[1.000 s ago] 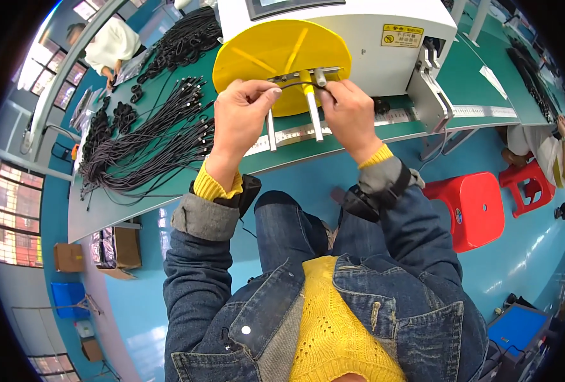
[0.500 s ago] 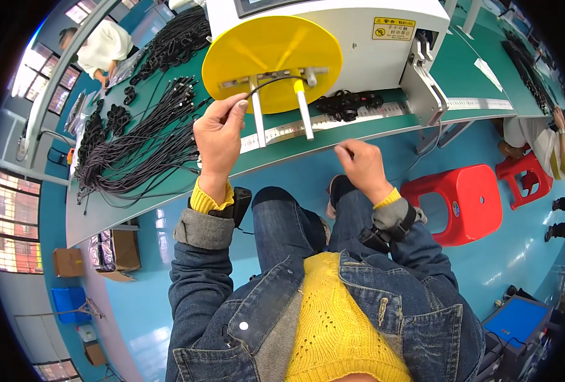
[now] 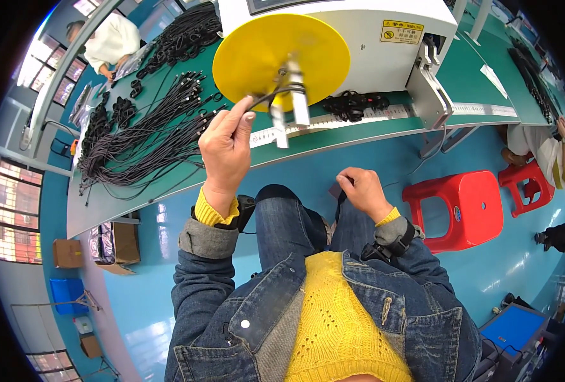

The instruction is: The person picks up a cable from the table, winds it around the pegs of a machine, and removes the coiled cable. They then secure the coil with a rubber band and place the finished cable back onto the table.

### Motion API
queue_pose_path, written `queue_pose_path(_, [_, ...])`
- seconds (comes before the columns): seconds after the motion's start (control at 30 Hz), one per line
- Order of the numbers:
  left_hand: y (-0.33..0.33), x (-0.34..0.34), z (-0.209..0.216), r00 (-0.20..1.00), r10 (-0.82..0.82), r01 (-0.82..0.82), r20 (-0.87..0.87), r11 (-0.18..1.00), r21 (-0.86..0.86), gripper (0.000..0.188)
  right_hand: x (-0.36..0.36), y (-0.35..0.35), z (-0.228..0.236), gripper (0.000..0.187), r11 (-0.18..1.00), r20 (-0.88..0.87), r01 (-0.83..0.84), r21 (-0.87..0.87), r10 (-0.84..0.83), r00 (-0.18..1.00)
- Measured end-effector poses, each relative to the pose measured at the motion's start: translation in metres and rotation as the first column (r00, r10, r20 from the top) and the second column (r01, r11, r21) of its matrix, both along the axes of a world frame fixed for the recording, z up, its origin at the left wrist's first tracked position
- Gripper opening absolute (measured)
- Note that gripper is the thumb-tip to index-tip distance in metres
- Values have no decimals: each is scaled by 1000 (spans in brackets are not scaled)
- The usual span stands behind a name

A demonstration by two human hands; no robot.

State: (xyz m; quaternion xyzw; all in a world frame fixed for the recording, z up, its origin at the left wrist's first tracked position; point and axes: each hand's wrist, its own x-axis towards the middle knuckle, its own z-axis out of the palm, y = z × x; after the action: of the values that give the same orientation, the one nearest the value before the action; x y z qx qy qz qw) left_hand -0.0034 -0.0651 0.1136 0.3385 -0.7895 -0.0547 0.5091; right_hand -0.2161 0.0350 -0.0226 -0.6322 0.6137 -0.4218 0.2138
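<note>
My left hand (image 3: pixel 226 148) is closed in a pinch on a black cable (image 3: pixel 261 102) in front of the winding machine (image 3: pixel 374 70). From my fingertips the cable runs to the metal posts (image 3: pixel 299 105) on the machine's round yellow disc (image 3: pixel 257 54), where turns of it lie around them. The posts look blurred by motion. My right hand (image 3: pixel 363 193) hangs over my lap, away from the machine, its fingers curled in; no object shows in it.
Long black cables (image 3: pixel 148 137) lie in a bundle on the green table at left, with coiled ones (image 3: pixel 180 38) behind. A dark coil (image 3: pixel 352 104) rests by the ruler strip (image 3: pixel 390 113) under the machine. Red stools (image 3: pixel 470 207) stand at right. A co-worker (image 3: pixel 113 41) is at far left.
The disc's posts have turned, and more cable now lies around them. My left hand has shifted slightly right and down, still pinching the cable. My right hand has dropped a little.
</note>
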Motion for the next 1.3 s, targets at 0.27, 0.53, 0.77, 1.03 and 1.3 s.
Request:
queue_pose_path(0.27, [9, -9, -16, 996, -75, 76, -53, 997, 32, 25, 1, 0, 3, 13, 999, -33, -32, -10, 31, 999])
queue_pose_path(0.53, [14, -24, 22, 972, -9, 52, 235, 983, -178, 31, 19, -27, 96, 11, 921, 24, -6, -389, 16, 1000])
queue_pose_path(0.77, [24, -41, 38, 807, 212, -65, 551, 960, -273, 33, 21, -56, 112, 23, 923, 42, 27, -384, -12, 999])
queue_pose_path(1.03, [4, -30, 31, 776, 203, -38, 597, 960, -276, 48, 10, -76, 111, 74, 893, 46, 19, -449, 2, 999])
queue_pose_path(1.3, [7, -35, 27, 949, -171, 121, 265, 973, 194, 43, 13, -79, 107, 81, 903, 173, -122, -412, 209, 963])
